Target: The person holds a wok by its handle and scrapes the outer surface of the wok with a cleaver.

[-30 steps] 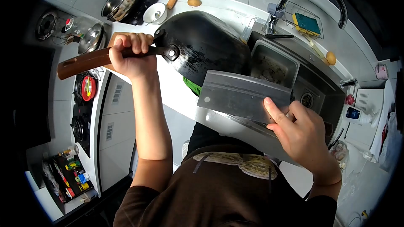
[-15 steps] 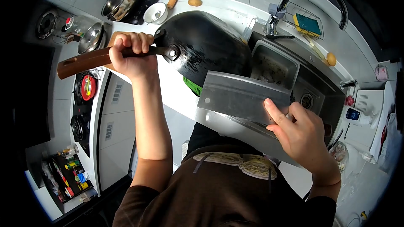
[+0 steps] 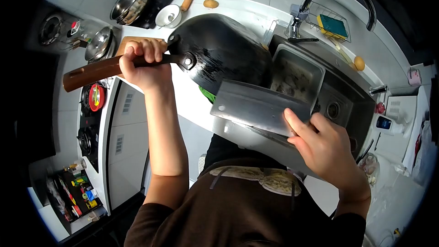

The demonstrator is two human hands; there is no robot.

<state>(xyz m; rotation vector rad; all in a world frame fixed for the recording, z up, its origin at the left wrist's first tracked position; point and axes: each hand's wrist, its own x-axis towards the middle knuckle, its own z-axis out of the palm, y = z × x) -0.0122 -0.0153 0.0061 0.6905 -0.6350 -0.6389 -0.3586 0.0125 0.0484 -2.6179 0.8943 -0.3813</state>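
Note:
My left hand (image 3: 145, 64) is wrapped round the brown handle of a black wok (image 3: 222, 48). The wok is tipped, its scuffed dark underside facing me, over the counter and the sink's left edge. In my right hand (image 3: 318, 139) is a cleaver (image 3: 260, 107), its broad grey blade pointing left and my index finger laid along it. The blade lies in front of the wok's lower right side; whether they touch I cannot tell. Behind the blade, a metal basin (image 3: 320, 71) with murky contents sits in the sink (image 3: 356, 105). Something green (image 3: 206, 93) peeks out below the wok.
A curved faucet (image 3: 295, 27) rises behind the sink, near a wire rack with a sponge (image 3: 332, 26). At the back stand a white bowl (image 3: 168, 15), a potato (image 3: 211, 3) and a steel pot (image 3: 130, 3). A wooden cutting board (image 3: 130, 42) lies behind my left hand.
The cleaver has shifted slightly left and down with my right hand. The wok's handle end has dipped a little, and more of the basin's murky contents shows.

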